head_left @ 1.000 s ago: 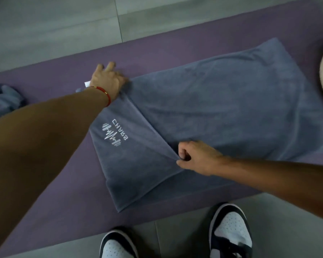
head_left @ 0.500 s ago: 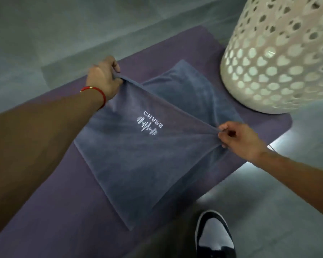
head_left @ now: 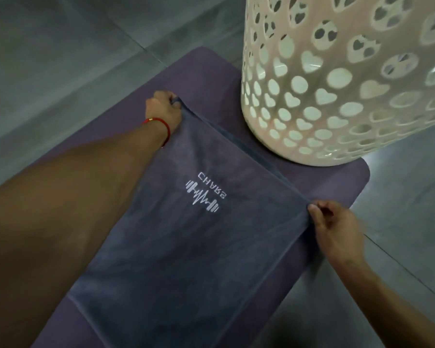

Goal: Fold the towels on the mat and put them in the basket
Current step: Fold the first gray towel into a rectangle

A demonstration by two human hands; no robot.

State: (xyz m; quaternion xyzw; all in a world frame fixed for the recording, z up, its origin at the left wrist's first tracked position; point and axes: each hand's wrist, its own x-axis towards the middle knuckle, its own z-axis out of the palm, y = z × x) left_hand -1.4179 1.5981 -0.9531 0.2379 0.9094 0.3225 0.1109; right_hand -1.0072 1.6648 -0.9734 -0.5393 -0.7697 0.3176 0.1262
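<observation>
Towel being folded in half toward the basket.

Both hands are carrying the towel's [head_left: 191, 237] free edge across: a second ago it was lying open on the mat [head_left: 206, 71]; now the logo side is facing up and the edge is lying just beside the basket [head_left: 349, 79]. The left hand [head_left: 164, 110] is pinching the corner farther from the viewer, fingers curled round the cloth; the right hand [head_left: 333, 229] is pinching the nearer corner between thumb and fingertips. The first fold is, by appearance, nearly finishing; more folding and the transfer into the basket are remaining.
</observation>
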